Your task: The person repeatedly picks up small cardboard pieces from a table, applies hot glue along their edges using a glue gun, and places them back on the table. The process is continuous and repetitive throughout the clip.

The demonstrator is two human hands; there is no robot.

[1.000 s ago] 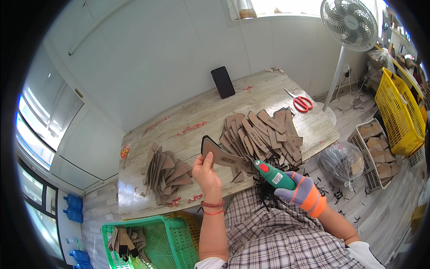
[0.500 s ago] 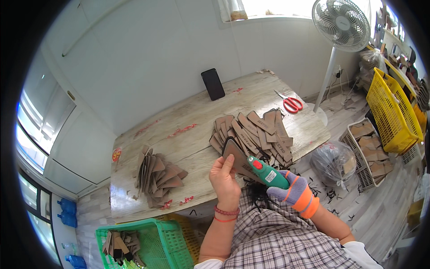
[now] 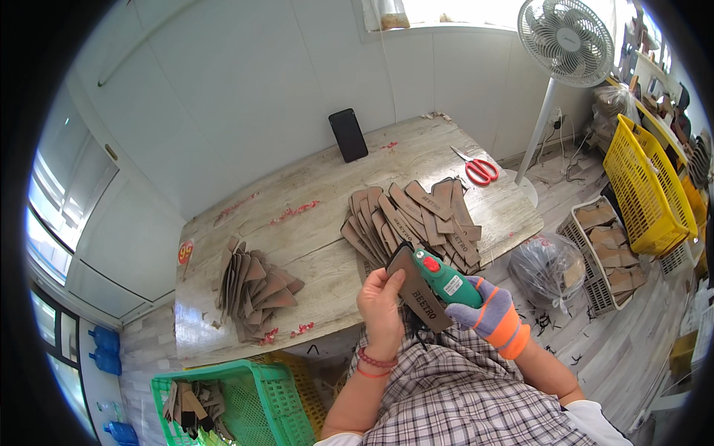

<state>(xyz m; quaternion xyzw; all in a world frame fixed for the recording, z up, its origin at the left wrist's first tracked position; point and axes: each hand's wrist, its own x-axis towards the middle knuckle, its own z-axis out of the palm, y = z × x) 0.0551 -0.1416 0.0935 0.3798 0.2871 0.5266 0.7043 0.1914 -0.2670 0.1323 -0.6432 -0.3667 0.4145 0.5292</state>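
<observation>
Chg vs 1 s ago: brown strip (image 3: 425,303) then ran roughly L–R, w/ tool nose at its R end; now it's swung to a steep diagonal, lettered face up, dark-edged end at top, and the nose of the green handheld tool (image 3: 452,284) sits up by that end, along its R edge. Judgement: work pt has shifted along the rim to nr the gripped end; this pc looks mid-pass, not finished. Nose-to-edge contact: can't tell, tool body overlaps it.

L hand (image 3: 381,301), bare: thumb on top, fingers behind, pinching strip at upper L. R hand (image 3: 491,318), gloved: wrapped round rear of tool. Strip is held above the near table edge, over the lap, btwn both hands.

Materials: strip flat, matte, tan-brown, leather- or felt-like (unsure), long w/ rounded end, blackish border. Tool: smooth hard casing, prob. plastic, red button, pale label. Glove: knit-look, purple-grey + orange bands. Larger pile (image 3: 407,217) just beyond: similar strips, overlapping, fanned. Smaller stack (image 3: 256,286) at L: curled edges, loose fan. Table (image 3: 312,256): pale wood-grain top, worn red patches. Scissors (image 3: 482,172): red loop handles, metal blades. Green crate (image 3: 286,398): perforated wall, more brown pcs inside. Apron (image 3: 465,401): checked woven cloth.
</observation>
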